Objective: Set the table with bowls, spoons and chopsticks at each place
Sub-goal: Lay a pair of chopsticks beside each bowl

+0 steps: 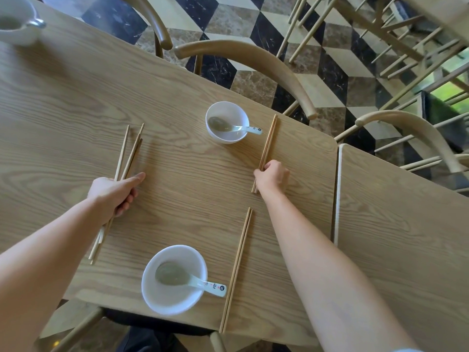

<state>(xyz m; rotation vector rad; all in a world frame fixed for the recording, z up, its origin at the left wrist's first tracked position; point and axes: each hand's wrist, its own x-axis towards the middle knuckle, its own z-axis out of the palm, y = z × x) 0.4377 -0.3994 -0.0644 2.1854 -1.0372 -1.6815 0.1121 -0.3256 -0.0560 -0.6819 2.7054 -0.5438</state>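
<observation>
— Pale oak table (193,179), long grain, rounded corners, over a floor (337,64) of cube-pattern marble. What's set so far?

— Two places. A white bowl (226,122) by the far edge holds a ceramic spoon (234,126), its printed handle over the rim. A second bowl (174,279) at the near edge holds another spoon (189,279) the same way. A straight pair (236,269) lies just right of it, running to the near edge.

— And the hands?

— The right hand (272,175) is curled closed over the near end of the far pair (268,146), which lies on the table just right of the far bowl. The left hand (114,194) grips a loose bundle (127,153) of spare chopsticks, forefinger stretched out; the sticks fan apart toward the far side.

— So which step?

— Laying chopsticks at the far place, I'd judge. Next: release the pair parallel to the bowl, then draw two sticks from the bundle for another seat.

— Anything awkward?

— Thin, smooth, light wood; they roll and splay easily. The glazed bowls look slick. A jug (17,21) stands at the far left corner, and bentwood chairs (256,64) line the far edge.
</observation>
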